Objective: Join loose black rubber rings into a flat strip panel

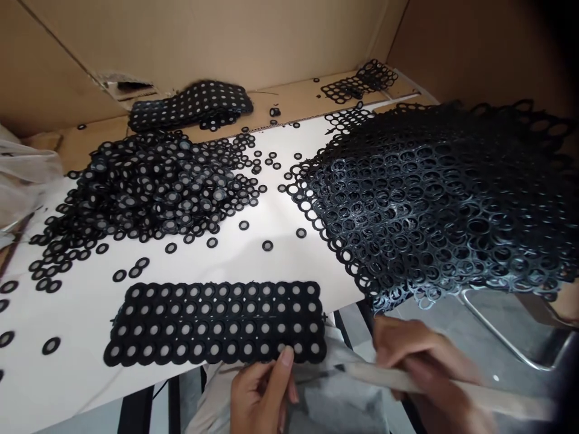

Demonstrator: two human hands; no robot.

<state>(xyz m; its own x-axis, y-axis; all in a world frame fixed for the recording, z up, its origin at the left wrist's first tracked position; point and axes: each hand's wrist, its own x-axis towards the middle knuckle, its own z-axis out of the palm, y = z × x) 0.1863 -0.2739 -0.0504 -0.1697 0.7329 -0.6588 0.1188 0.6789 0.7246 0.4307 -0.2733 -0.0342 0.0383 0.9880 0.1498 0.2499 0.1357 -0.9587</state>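
The head view shows the left hand (265, 392) pinching the near edge of the black dotted sheet (217, 328), thumb on top and fingers below. The sheet lies at the front of the white table (289, 268), poking a bit over the edge, maybe so fingers can get under it. The pinch probably stops it sliding. The right hand (420, 355) is blurry, but its fingers are closed around a pale stick (368, 374), dark tip facing the sheet. Loose rings (154, 187) sit left and holey sheets (434, 199) right, probably apart so they don't mix. Cardboard walls (226, 42) stand around the back. I can't tell what is in the plastic bag (27, 175) at the far left.
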